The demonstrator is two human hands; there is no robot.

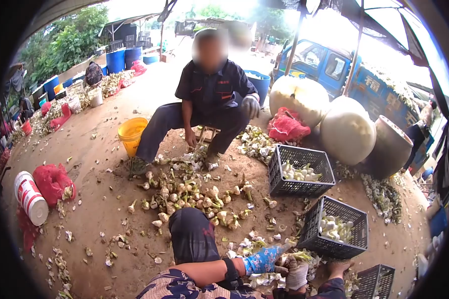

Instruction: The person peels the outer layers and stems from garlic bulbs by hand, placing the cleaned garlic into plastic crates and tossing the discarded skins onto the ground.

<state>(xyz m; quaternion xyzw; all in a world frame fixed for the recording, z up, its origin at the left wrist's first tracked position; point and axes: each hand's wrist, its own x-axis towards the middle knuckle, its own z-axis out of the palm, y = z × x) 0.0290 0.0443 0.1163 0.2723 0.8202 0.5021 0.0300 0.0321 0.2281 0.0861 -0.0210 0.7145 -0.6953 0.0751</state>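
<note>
My left hand (262,259), in a blue patterned glove with a black wrist strap, is closed around what looks like a short grey knife (286,246). My right hand (297,275), in a white glove, grips a garlic bulb with a green stalk (299,257); the two hands touch over it. Peels and cut stalks (257,279) lie under them. A heap of unpeeled garlic (194,195) lies on the dirt beyond my dark-trousered knee (192,235).
A person in dark work clothes (209,99) sits opposite on a stool, beside a yellow bucket (131,132). Black crates with peeled garlic (299,172) (336,226) stand right; a third crate (376,281) is nearest. Red mesh sacks (52,182), white sacks (346,129), a blue truck (334,67).
</note>
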